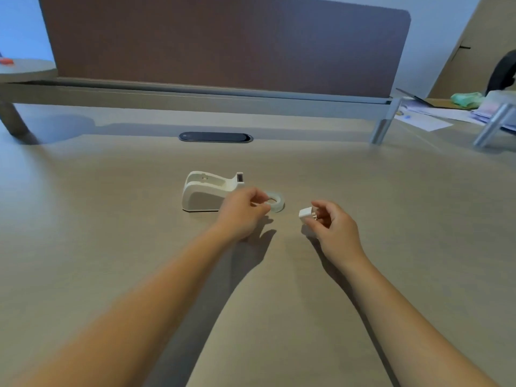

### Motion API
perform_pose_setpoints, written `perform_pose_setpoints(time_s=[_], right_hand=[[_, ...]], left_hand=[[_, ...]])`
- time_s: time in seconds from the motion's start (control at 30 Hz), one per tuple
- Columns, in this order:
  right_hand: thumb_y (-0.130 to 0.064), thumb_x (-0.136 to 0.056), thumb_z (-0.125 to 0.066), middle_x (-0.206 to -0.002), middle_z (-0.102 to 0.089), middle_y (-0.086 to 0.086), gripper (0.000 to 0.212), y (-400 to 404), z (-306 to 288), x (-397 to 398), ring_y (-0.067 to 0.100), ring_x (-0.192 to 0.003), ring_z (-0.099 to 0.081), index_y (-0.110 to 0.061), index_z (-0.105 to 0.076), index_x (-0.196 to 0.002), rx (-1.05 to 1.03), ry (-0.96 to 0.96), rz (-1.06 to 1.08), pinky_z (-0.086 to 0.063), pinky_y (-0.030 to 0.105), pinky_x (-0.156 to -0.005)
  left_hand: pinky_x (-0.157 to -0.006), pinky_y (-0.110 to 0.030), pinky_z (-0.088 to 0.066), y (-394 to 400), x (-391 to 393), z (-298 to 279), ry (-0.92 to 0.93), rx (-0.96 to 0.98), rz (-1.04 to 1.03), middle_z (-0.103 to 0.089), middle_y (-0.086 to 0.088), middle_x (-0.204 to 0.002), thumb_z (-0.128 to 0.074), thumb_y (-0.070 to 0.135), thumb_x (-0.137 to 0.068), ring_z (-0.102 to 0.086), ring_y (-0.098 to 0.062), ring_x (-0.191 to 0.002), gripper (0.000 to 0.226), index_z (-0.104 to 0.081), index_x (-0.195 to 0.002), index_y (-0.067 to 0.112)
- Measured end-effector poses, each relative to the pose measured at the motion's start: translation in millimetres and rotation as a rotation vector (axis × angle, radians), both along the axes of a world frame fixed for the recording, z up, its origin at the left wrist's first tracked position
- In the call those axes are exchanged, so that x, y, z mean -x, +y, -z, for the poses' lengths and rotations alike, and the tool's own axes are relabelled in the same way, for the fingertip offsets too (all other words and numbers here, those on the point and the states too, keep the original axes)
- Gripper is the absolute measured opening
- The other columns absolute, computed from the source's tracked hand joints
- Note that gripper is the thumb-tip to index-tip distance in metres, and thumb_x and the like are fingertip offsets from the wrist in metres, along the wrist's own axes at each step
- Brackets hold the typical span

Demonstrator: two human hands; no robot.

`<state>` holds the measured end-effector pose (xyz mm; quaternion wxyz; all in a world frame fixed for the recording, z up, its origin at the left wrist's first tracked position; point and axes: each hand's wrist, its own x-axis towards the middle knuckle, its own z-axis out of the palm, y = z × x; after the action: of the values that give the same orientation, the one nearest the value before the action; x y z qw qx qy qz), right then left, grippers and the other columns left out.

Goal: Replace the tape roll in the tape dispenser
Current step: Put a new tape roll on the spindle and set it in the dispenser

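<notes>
White tape dispenser (205, 192) sits upright on tabletop (111, 219), roll bay empty, cutter end at its right. Clear tape roll (276, 202) just right of it, w/ hole showing. Small white spool core (306, 213) sits apart, further right.

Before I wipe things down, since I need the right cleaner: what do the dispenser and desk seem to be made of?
The tape dispenser looks like moulded white plastic with a matte finish: smooth rounded edges and no glare. The desk seems to be a beige laminate or wood-look board, with faint grain and a dull sheen; the picture cannot settle which.
</notes>
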<state>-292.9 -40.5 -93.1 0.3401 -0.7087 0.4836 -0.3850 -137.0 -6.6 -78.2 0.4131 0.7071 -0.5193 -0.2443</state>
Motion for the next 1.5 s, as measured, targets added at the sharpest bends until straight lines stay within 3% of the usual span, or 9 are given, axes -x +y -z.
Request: perform_pose_setpoints(time_s=[0.2, 0.37, 0.47, 0.6, 0.8, 0.93, 1.1, 1.3, 1.5], right_hand=[[-0.019, -0.078, -0.060, -0.077, -0.053, -0.017, 0.019, -18, 19, 16, 0.006, -0.071, -0.054, -0.028, -0.052, -0.093, -0.093, -0.053, 0.049, -0.050, 0.040, -0.084], [-0.028, -0.074, -0.061, -0.078, -0.060, -0.015, 0.014, -22, 25, 19, 0.015, -0.081, -0.060, -0.040, -0.053, -0.076, -0.123, -0.082, 0.034, -0.051, 0.048, -0.086], [-0.029, -0.072, -0.062, -0.076, -0.062, -0.012, 0.013, -20, 26, 20, 0.015, -0.079, -0.061, -0.040, -0.054, -0.071, -0.139, -0.091, 0.052, -0.051, 0.050, -0.086], [-0.034, -0.068, -0.062, -0.084, -0.063, -0.004, 0.009, -18, 22, 17, 0.014, -0.076, -0.063, -0.036, -0.056, -0.075, -0.150, -0.170, 0.073, -0.053, 0.051, -0.082], [-0.011, -0.077, -0.063, -0.074, -0.054, -0.008, 0.020, 4, 1, -19, 0.007, -0.066, -0.052, -0.019, -0.055, -0.093, -0.180, -0.394, -0.069, -0.046, 0.016, -0.058], [-0.013, -0.077, -0.063, -0.079, -0.058, -0.007, 0.014, 22, -2, -52, 0.007, -0.075, -0.056, -0.025, -0.056, -0.081, -0.183, -0.437, -0.144, -0.050, 0.024, -0.072], [-0.016, -0.078, -0.062, -0.085, -0.062, -0.008, 0.012, 32, 2, -81, 0.010, -0.086, -0.060, -0.021, -0.059, -0.090, -0.038, -0.345, -0.194, -0.052, 0.025, -0.077], [-0.013, -0.077, -0.063, -0.092, -0.058, -0.001, 0.022, 27, 11, -92, 0.000, -0.079, -0.054, -0.009, -0.062, -0.098, 0.186, -0.178, -0.211, -0.043, 0.005, -0.072], [-0.016, -0.079, -0.061, -0.092, -0.055, 0.000, 0.022, 24, 13, -93, 0.003, -0.075, -0.049, -0.007, -0.061, -0.099, 0.325, -0.050, -0.228, -0.042, 0.010, -0.068]], left_hand=[[-0.096, -0.038, -0.037, -45, 10, 18, -0.690, -0.064, 0.111, -0.049, -0.015, -0.127, -0.044, 0.015, -0.084, -0.045, -0.032, -0.114, 0.032, -0.056, -0.112, 0.004], [-0.093, -0.041, -0.037, -57, 15, 29, -0.869, -0.124, 0.099, -0.051, -0.020, -0.121, -0.040, 0.011, -0.085, -0.041, -0.036, -0.112, 0.029, -0.059, -0.104, 0.000], [-0.090, -0.034, -0.032, -53, 15, 26, -0.690, -0.013, 0.064, -0.054, -0.019, -0.119, -0.044, 0.014, -0.085, -0.045, -0.035, -0.110, 0.027, -0.062, -0.098, -0.002], [-0.078, -0.031, -0.036, -30, 15, 12, -0.013, 0.039, 0.020, -0.059, -0.012, -0.087, -0.049, 0.021, -0.086, -0.053, -0.026, -0.088, 0.018, -0.061, -0.079, 0.009], [-0.064, -0.022, -0.050, 14, -5, 4, 0.845, 0.026, 0.008, -0.058, -0.008, -0.080, -0.039, 0.017, -0.090, -0.057, -0.018, -0.072, 0.023, -0.056, -0.077, 0.009], [-0.049, -0.019, -0.047, 30, -21, 8, 0.927, 0.076, 0.051, -0.056, -0.012, -0.079, -0.036, 0.019, -0.091, -0.051, -0.022, -0.068, 0.025, -0.056, -0.084, 0.005], [-0.076, -0.028, -0.055, 38, -43, 17, 0.937, 0.076, 0.043, -0.066, -0.015, -0.095, -0.035, 0.024, -0.091, -0.066, -0.021, -0.083, 0.035, -0.054, -0.109, 0.001], [-0.065, -0.019, -0.055, 42, -49, 25, 0.870, 0.132, 0.042, -0.065, -0.016, -0.093, -0.034, 0.023, -0.092, -0.064, -0.019, -0.080, 0.036, -0.053, -0.107, -0.003], [-0.066, -0.020, -0.055, 39, -46, 29, 0.806, 0.161, -0.015, -0.065, -0.013, -0.087, -0.035, 0.020, -0.091, -0.064, -0.018, -0.079, 0.026, -0.056, -0.086, 0.005]])
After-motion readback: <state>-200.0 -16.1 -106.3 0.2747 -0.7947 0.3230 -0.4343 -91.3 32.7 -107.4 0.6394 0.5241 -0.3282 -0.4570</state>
